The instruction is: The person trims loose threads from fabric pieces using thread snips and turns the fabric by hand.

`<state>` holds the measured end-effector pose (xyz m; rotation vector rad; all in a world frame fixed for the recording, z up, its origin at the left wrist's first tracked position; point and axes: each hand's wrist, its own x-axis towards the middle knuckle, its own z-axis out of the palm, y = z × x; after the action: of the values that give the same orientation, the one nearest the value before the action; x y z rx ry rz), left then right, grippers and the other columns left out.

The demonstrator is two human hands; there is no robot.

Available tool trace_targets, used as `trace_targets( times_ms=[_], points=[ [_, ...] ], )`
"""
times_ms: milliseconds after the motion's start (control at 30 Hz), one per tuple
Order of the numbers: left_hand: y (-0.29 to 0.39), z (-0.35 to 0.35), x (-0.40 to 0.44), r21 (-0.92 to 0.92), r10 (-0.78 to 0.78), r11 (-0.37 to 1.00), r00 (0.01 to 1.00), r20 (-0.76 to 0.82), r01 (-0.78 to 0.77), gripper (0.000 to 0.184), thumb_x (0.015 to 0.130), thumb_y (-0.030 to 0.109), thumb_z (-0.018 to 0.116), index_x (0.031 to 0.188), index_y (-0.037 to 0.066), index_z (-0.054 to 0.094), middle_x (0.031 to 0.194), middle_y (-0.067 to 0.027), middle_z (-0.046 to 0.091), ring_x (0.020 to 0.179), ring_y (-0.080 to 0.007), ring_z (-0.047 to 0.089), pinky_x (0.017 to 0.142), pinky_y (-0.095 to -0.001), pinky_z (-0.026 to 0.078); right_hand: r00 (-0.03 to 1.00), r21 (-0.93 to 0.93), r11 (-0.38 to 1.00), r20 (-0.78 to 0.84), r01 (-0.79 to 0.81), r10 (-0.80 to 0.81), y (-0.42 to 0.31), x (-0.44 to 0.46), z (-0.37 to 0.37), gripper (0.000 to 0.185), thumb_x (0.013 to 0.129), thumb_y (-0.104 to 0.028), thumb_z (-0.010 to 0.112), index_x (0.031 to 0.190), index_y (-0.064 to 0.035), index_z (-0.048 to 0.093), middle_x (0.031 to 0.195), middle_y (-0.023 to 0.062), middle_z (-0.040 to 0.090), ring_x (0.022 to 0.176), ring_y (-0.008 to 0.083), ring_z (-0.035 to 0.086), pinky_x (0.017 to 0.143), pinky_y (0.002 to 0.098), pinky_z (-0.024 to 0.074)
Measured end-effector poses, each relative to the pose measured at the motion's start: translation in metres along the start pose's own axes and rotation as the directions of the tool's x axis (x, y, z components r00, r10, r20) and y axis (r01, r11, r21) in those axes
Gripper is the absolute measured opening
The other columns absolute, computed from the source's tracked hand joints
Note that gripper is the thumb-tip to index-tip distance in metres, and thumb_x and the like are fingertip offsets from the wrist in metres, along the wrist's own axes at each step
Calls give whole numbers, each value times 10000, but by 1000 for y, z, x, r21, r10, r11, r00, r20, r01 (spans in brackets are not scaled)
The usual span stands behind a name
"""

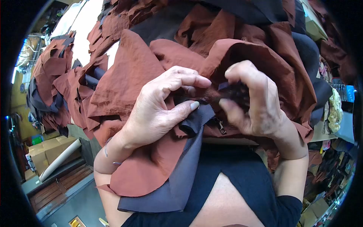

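Observation:
My left hand point(159, 100) pinches a two-toned cloth piece, its thumb pressed on the folded dark edge. This cloth piece point(159, 162), reddish brown on one side and dark grey on the other, hangs over my left forearm and chest. Facing it, my right hand point(257, 102) is raised with thumb and fingers curved and apart. Its fingertips are blurred, and I see nothing clearly held in them. A small metal piece like a zipper pull point(222, 128) lies on brown cloth between the hands.
A big heap of reddish-brown cloth point(124, 72) mixed with dark cloth point(159, 30) covers the surface ahead. White material point(85, 30) shows at the back left. Cardboard boxes point(49, 151) and a pale roll point(60, 160) stand at left. Plastic-wrapped items point(335, 109) are at right.

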<state>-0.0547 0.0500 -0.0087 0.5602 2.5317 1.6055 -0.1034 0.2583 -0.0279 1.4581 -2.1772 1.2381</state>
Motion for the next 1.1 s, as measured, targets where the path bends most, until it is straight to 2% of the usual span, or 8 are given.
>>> trace_targets(
  times_ms=[33, 100, 200, 333, 600, 833, 933, 1100],
  points=[
    [0, 0, 0, -26, -15, 1000, 1000, -11, 15, 331, 705, -22, 599, 1035, 1, 579, 998, -65, 538, 824, -111, 535, 681, -208, 447, 998, 19, 998, -31, -52, 52, 2, 0, 2, 416, 714, -18, 620, 1075, 9, 414, 903, 176, 522, 711, 308, 545, 630, 360, 451],
    [-1, 0, -1, -78, -48, 996, 998, -34, 45, 348, 704, -23, 601, 1050, 1, 573, 1006, -68, 538, 831, -115, 532, 705, -208, 442, 994, -93, 992, 56, -91, 96, 3, 0, -2, 395, 716, -33, 638, 1062, 1, 452, 851, 153, 537, 681, 298, 549, 601, 347, 447],
    [7, -3, -1, -146, -200, 969, 980, 11, 200, 398, 704, 25, 646, 1089, -18, 553, 1082, -74, 503, 927, -115, 472, 812, -223, 372, 985, -251, 966, 135, -67, 104, -4, -1, -4, 402, 690, -50, 661, 1050, -2, 489, 792, 121, 548, 634, 270, 547, 556, 329, 433],
    [5, -4, -2, -141, -177, 974, 984, 11, 177, 430, 698, 20, 651, 1111, -18, 538, 1100, -75, 493, 944, -117, 472, 824, -228, 373, 983, -335, 942, 179, 13, 50, -10, -4, -4, 402, 674, -51, 659, 1040, 2, 502, 743, 89, 534, 562, 223, 525, 501, 310, 410],
    [3, -1, -2, -138, -103, 985, 995, -13, 100, 436, 694, 19, 655, 1112, -18, 537, 1098, -74, 491, 998, -129, 472, 857, -239, 369, 971, -392, 920, 218, -2, 95, -11, -6, 0, 342, 678, -36, 644, 988, 7, 505, 714, 75, 509, 550, 208, 516, 491, 300, 404],
    [2, -1, -2, -168, -120, 979, 993, -12, 116, 449, 692, 3, 650, 1123, -22, 528, 1096, -69, 477, 958, -117, 472, 843, -226, 372, 973, -400, 916, 210, -7, 99, -12, -4, 2, 316, 694, -32, 626, 983, 11, 505, 705, 71, 498, 548, 200, 513, 492, 292, 408],
    [2, 0, -2, -206, -140, 969, 990, 2, 137, 456, 694, -13, 642, 1132, -31, 518, 1100, -65, 461, 918, -103, 468, 823, -211, 375, 976, -401, 916, 207, 26, 63, -13, -3, 4, 322, 702, -30, 617, 997, 24, 500, 712, 75, 500, 557, 192, 522, 494, 286, 414],
    [5, 1, -2, -244, -183, 953, 983, 13, 180, 479, 697, -25, 636, 1156, -37, 502, 1089, -59, 452, 856, -83, 461, 786, -193, 380, 991, -508, 851, 56, 135, -124, -3, -8, 18, 330, 668, -150, 568, 962, 0, 550, 640, 27, 439, 470, 123, 445, 436, 245, 358]
  ],
)
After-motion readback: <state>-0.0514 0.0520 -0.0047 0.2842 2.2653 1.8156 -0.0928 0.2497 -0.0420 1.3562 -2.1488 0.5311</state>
